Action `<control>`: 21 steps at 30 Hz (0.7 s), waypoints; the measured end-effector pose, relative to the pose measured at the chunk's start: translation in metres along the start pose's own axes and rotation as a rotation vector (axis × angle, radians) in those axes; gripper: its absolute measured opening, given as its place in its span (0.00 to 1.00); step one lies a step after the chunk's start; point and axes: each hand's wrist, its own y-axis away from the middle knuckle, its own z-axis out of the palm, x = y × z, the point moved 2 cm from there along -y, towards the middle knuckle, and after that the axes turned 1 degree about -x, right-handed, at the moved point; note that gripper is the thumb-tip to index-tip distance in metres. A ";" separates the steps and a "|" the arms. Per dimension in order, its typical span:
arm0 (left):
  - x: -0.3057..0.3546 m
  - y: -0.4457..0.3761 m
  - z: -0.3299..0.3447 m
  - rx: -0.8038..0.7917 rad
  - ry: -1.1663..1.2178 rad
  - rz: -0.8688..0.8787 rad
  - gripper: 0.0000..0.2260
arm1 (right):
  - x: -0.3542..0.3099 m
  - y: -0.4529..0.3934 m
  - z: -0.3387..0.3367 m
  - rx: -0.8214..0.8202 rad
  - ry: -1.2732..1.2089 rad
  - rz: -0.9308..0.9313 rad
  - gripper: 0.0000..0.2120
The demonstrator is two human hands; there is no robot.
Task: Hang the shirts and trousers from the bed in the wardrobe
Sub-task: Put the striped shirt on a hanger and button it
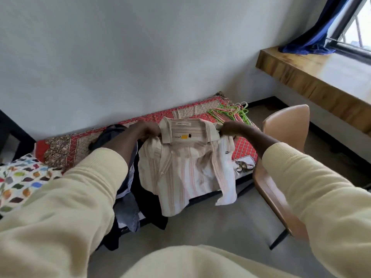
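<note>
Red patterned bed (pixel 202 112) behind; left hand (pixel 147 130), right hand (pixel 230 128) grip striped shirt (pixel 184 167) collar; label text unreadable.

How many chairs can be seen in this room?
1. A tan chair stands on the floor at the right, beside the foot of the bed, just past the right hand. Others may stand outside the picture.

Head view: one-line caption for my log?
Both hands, left and right, hold a striped shirt up over the bed.
</note>
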 end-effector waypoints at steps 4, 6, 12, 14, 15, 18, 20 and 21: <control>0.015 0.017 0.013 -0.040 -0.165 -0.112 0.11 | 0.002 -0.008 0.003 -0.202 -0.002 0.080 0.10; 0.037 0.030 0.005 0.165 -0.197 -0.056 0.08 | -0.001 -0.024 -0.006 -0.011 0.157 0.007 0.16; 0.038 -0.026 -0.005 -0.237 -0.071 -0.208 0.26 | 0.010 -0.089 -0.022 -0.249 0.153 0.119 0.26; 0.034 -0.064 -0.018 -0.362 0.186 -0.139 0.24 | 0.019 -0.126 -0.034 -0.182 0.153 0.112 0.25; 0.035 -0.088 -0.026 -0.384 0.339 -0.107 0.14 | 0.025 -0.154 -0.039 -0.157 0.109 0.116 0.22; 0.040 -0.164 -0.047 -0.318 0.519 -0.070 0.07 | 0.043 -0.234 -0.047 -0.198 -0.072 0.180 0.11; 0.052 -0.238 -0.066 -0.265 0.399 -0.091 0.09 | 0.048 -0.299 -0.055 -0.321 -0.027 0.220 0.10; 0.058 -0.273 -0.072 -0.278 0.295 -0.101 0.09 | 0.050 -0.332 -0.055 -0.383 -0.015 0.226 0.08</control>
